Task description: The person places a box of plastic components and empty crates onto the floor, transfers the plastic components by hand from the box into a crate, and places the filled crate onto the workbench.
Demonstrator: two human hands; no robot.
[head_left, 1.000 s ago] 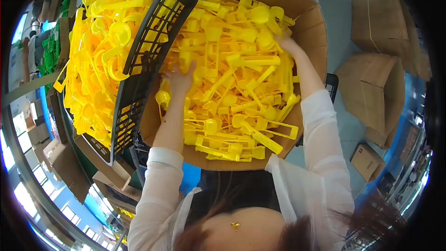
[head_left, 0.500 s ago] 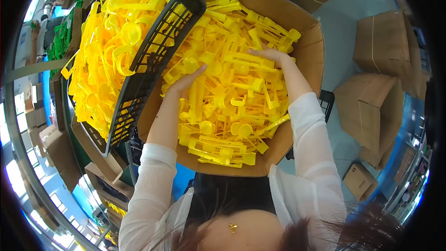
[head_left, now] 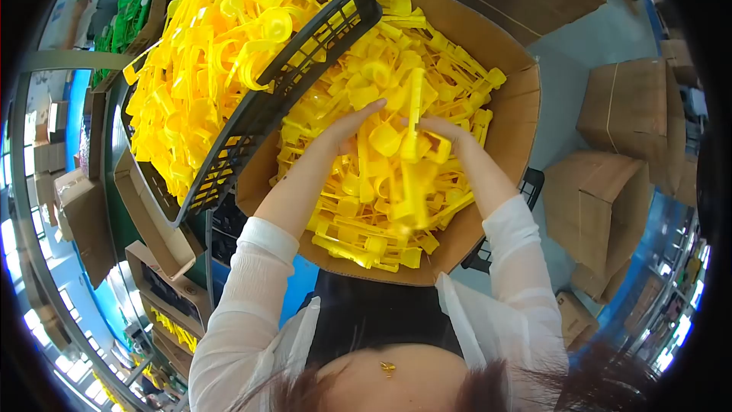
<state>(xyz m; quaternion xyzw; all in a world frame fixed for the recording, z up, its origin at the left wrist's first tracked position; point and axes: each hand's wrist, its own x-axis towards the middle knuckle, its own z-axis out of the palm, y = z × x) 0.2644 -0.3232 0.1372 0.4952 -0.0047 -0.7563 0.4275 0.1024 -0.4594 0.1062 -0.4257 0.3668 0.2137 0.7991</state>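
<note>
A cardboard box (head_left: 512, 118) in front of me holds a heap of long yellow plastic pieces (head_left: 347, 183) with round, cup-like ends. Between my hands a loose bunch of these yellow plastic pieces (head_left: 385, 140) is lifted over the heap, some of it blurred. My left hand (head_left: 352, 127) presses on the bunch from the left, its fingers partly hidden behind it. On the other side my right hand (head_left: 448, 133) curls round the bunch, its fingertips covered by the pieces.
A black plastic crate (head_left: 286, 84), piled with more yellow pieces, leans tilted over the box's left side. Cardboard boxes (head_left: 602, 210) stand on the floor to the right. Green parts (head_left: 126, 27) lie in boxes at the far left.
Both hands have come closer together and gathered up a bunch of yellow pieces that lay in the heap. The crate and box appear shifted slightly right as the view moved.
</note>
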